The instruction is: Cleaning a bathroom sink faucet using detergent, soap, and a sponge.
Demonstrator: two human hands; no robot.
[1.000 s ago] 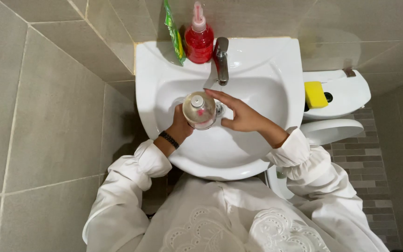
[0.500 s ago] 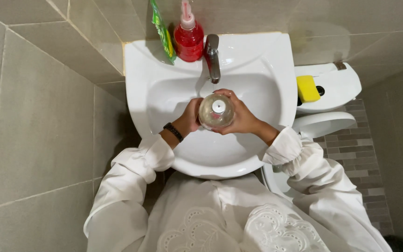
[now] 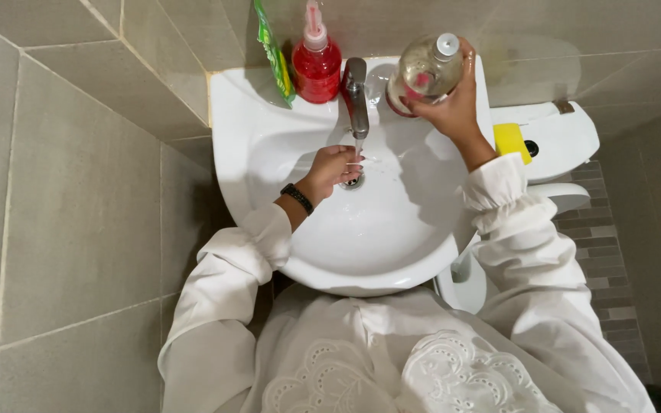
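My right hand (image 3: 453, 107) grips a clear bottle (image 3: 422, 73) with a white cap and holds it over the back right rim of the white sink (image 3: 392, 245). My left hand (image 3: 333, 164) is down in the basin under the chrome tap (image 3: 356, 95), fingers loosely curled, in a thin stream of water above the drain. It holds nothing.
A red pump bottle (image 3: 317, 65) and a green sachet (image 3: 273, 50) stand on the sink's back ledge. To the right is a white toilet tank (image 3: 568, 145) with a yellow sponge (image 3: 512, 140) on it. Grey tiled walls close in on the left and back.
The bottle was held in both hands over the basin. My right hand has lifted it up to the back right rim, and my left hand has let go and moved under the tap.
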